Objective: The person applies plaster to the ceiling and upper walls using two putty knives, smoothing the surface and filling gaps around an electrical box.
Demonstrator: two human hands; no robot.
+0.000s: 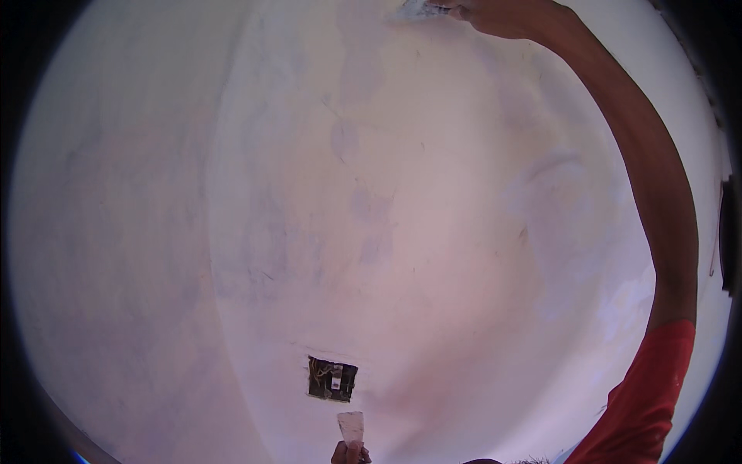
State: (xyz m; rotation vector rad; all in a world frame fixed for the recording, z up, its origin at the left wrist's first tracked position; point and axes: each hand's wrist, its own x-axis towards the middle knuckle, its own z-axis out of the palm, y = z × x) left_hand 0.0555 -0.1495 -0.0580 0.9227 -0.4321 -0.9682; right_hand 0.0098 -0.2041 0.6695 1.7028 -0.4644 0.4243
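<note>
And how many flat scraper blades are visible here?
2: a pale, flat, trapezoid blade in the left bare hand, below the dark square opening; and a whitish-grey flat blade in the right bare hand, partly cut off at the picture's top edge.

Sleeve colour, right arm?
Red. The sleeve shows best in the head view, at lower right.
</note>
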